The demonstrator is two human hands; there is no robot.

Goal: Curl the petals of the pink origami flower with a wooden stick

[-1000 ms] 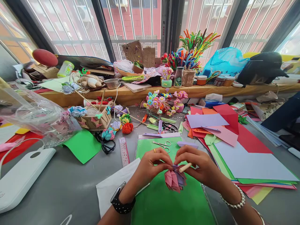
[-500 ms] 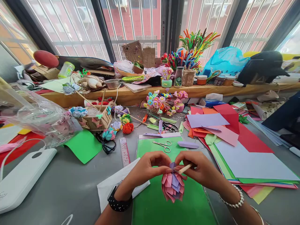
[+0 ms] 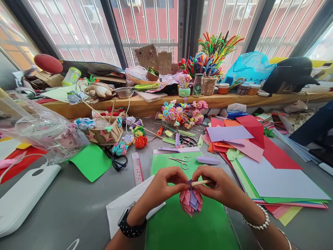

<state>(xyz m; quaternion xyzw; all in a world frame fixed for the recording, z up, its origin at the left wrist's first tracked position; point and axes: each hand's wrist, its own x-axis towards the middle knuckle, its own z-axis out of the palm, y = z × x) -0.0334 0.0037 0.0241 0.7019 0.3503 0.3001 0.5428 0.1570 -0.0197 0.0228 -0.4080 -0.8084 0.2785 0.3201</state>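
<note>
A pink and purple folded paper flower [image 3: 191, 202] hangs petals-down over the green mat, pinched near its top by my left hand [image 3: 173, 180]. My right hand [image 3: 217, 185] is closed on a thin wooden stick [image 3: 201, 182], whose tip lies against the purple paper at the top of the flower. The fingertips of both hands nearly meet there, so part of the paper is hidden. Small scissors [image 3: 182, 161] rest on the green mat [image 3: 187, 229] beyond my hands, with a folded purple paper strip [image 3: 207, 160] beside them.
Coloured paper sheets [image 3: 270, 180] are stacked on the right. A pink ruler [image 3: 137, 168], white paper [image 3: 114, 211] and green paper [image 3: 91, 162] lie on the left, near a white power bank [image 3: 28, 198]. Finished paper flowers [image 3: 141, 142] and a decorated box [image 3: 104, 133] stand behind.
The stick has swung from slanting to nearly level, its tip moving left onto the purple paper. The flower has risen slightly between my hands.
</note>
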